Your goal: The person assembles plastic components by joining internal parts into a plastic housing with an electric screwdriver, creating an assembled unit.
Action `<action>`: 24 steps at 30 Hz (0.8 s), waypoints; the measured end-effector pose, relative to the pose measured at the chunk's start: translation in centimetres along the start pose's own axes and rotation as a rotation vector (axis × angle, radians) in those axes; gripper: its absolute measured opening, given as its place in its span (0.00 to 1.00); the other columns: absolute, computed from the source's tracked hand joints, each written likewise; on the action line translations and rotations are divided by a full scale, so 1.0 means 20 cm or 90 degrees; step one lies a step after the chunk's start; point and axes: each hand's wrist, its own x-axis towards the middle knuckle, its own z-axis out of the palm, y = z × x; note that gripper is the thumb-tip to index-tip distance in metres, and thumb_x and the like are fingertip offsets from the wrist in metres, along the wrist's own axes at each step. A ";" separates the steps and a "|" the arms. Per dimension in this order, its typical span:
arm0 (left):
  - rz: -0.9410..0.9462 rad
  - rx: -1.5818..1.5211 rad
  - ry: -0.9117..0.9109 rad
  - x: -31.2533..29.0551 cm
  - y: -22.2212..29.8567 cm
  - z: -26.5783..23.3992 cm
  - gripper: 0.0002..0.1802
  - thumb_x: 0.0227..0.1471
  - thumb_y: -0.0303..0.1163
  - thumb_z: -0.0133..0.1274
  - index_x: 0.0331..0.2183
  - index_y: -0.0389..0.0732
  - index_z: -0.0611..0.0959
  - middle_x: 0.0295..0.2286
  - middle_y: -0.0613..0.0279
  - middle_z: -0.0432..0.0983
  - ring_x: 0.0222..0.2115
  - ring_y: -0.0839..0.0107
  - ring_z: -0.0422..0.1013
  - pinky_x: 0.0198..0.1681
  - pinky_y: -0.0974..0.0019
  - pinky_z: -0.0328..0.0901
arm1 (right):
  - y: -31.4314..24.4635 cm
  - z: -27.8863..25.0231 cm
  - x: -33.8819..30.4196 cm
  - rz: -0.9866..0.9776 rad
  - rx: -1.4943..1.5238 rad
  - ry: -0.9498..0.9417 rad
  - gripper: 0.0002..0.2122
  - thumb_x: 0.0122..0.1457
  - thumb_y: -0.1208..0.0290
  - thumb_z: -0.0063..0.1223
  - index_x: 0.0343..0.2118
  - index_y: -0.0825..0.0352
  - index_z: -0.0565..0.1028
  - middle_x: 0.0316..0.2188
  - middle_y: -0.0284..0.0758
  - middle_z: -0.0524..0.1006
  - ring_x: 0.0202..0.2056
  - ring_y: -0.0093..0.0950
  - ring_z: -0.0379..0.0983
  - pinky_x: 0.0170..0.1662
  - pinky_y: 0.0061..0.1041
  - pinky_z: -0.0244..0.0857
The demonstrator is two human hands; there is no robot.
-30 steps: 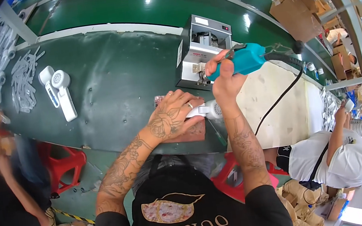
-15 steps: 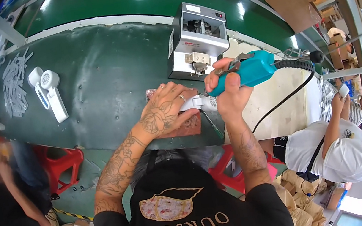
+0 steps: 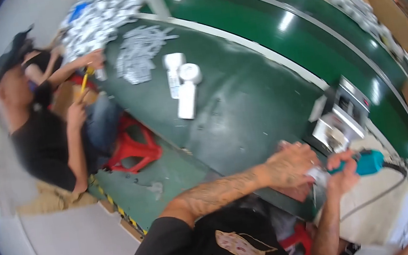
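Note:
My right hand [image 3: 343, 176] is wrapped round a teal electric screwdriver [image 3: 370, 162], whose black cord trails off to the right. Its tip points left, toward a white handheld fan [image 3: 319, 176]. My tattooed left hand [image 3: 291, 163] is closed over that fan and holds it down on a reddish mat [image 3: 296, 192] at the table's near edge. Motion blur smears both hands, and the fingers partly hide the fan. Whether the screwdriver tip touches it I cannot tell. Just beyond stands a grey and silver screw feeder [image 3: 342, 116].
Two white handheld fans [image 3: 188, 98] lie farther left on the green table [image 3: 243, 106]. Past them is a heap of white strip-like parts [image 3: 139, 53]. A co-worker in a black cap [image 3: 20, 46] sits at left with a yellow tool, near a red stool [image 3: 133, 145]. A green conveyor [image 3: 272, 21] runs behind.
The view has swung left, so my hands, the screwdriver and the feeder now appear lower right. More of the left co-worker shows. Both hands keep their hold.

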 end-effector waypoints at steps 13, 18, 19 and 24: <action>0.047 0.025 0.111 -0.08 -0.12 0.18 0.29 0.52 0.53 0.57 0.47 0.41 0.78 0.50 0.50 0.71 0.56 0.49 0.62 0.62 0.46 0.55 | -0.11 0.16 0.07 -0.055 -0.069 0.066 0.24 0.67 0.48 0.48 0.43 0.71 0.68 0.19 0.30 0.64 0.22 0.23 0.62 0.28 0.22 0.59; 0.083 0.067 0.185 -0.09 -0.12 0.19 0.23 0.55 0.49 0.54 0.46 0.43 0.77 0.41 0.56 0.70 0.50 0.56 0.65 0.57 0.49 0.57 | -0.18 0.18 0.17 -0.095 -0.045 0.015 0.21 0.70 0.51 0.44 0.44 0.70 0.69 0.20 0.28 0.63 0.23 0.20 0.61 0.29 0.21 0.57; 0.094 0.082 0.230 -0.09 -0.13 0.21 0.23 0.55 0.49 0.54 0.45 0.43 0.77 0.40 0.57 0.70 0.49 0.56 0.66 0.57 0.50 0.57 | -0.19 0.19 0.18 -0.080 -0.065 0.024 0.21 0.70 0.51 0.44 0.44 0.70 0.69 0.21 0.28 0.63 0.23 0.20 0.61 0.29 0.20 0.57; 0.073 0.060 0.149 -0.05 -0.03 0.08 0.18 0.55 0.44 0.53 0.42 0.42 0.81 0.35 0.60 0.72 0.41 0.61 0.66 0.47 0.58 0.61 | -0.14 0.16 0.21 -0.070 -0.109 0.039 0.24 0.68 0.48 0.47 0.45 0.70 0.70 0.23 0.29 0.65 0.24 0.20 0.63 0.27 0.20 0.58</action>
